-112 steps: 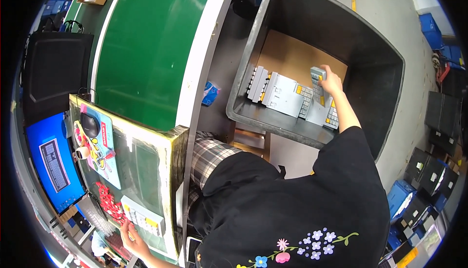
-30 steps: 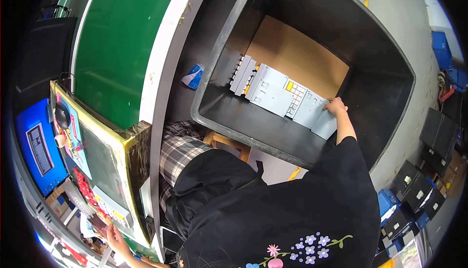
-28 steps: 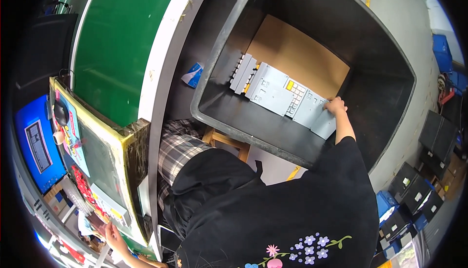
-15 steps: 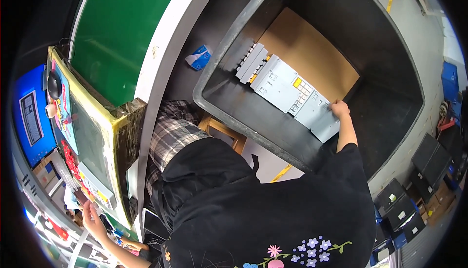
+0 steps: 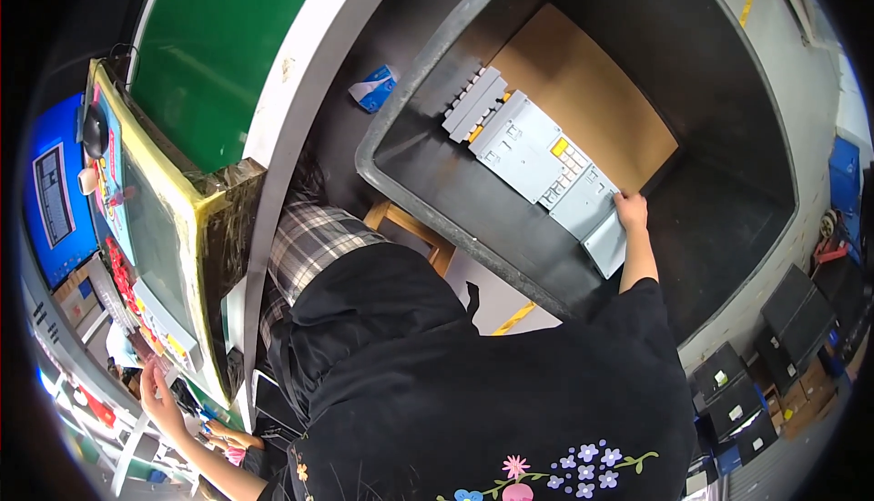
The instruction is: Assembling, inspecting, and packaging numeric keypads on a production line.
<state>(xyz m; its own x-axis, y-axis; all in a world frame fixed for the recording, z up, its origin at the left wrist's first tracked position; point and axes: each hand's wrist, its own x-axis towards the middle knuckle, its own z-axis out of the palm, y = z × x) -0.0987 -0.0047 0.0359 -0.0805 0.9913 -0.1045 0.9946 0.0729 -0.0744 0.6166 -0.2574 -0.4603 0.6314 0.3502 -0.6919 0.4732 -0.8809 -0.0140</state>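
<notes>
My right hand [image 5: 631,212] reaches down into a large black bin [image 5: 455,230]. Its fingers are closed on the upper edge of a grey plastic casing [image 5: 605,241] at the near right end of a row. Tight beside it lie more grey plastic casings [image 5: 519,148], some with white square keys and yellow parts, others on edge at the far left end. My left hand [image 5: 161,403] is stretched out to the left, fingers apart and holding nothing visible, close to the workbench's near end.
Brown cardboard [image 5: 583,91] lies in the bin behind the row. A green-topped table [image 5: 218,64] runs along the left, beside a yellow-edged workbench [image 5: 187,200] with a blue screen [image 5: 59,200]. Another person's hand [image 5: 232,437] shows below. Black crates [image 5: 728,392] stand at right.
The end casing under my right hand now sits at a slight angle to its neighbour, with a seam showing between them. My left hand has shifted slightly left. The whole view has moved a little.
</notes>
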